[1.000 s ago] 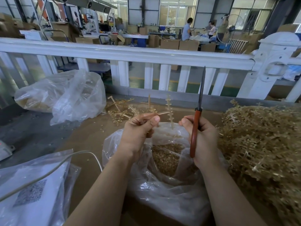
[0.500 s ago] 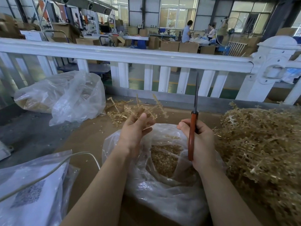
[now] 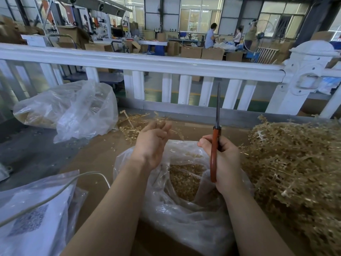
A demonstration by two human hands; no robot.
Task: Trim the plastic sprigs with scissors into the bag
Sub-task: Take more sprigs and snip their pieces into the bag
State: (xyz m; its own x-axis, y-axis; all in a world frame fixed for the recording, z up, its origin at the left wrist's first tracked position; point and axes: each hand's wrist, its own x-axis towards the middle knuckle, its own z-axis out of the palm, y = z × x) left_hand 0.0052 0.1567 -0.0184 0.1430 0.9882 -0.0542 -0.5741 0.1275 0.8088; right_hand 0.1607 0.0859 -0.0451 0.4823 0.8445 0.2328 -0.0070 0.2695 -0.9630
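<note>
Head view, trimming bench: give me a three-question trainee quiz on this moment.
1. True or false: the right hand grips the scissors with blades pointing up.
2. Where does the big pile of sprigs lie? A) right of the open bag B) left of it C) inside it
3. Fill in: the scissors' handles are ____ coloured.

Key: 1 true; 2 A; 3 orange-red.

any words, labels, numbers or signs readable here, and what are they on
None can be read.
QR-style printed patch on the flat packet at lower left: too blurred to read.
Coloured posters and signs on the machines far behind the white railing: too small to read.
Scissors in the right hand and the open bag: no marking visible.
</note>
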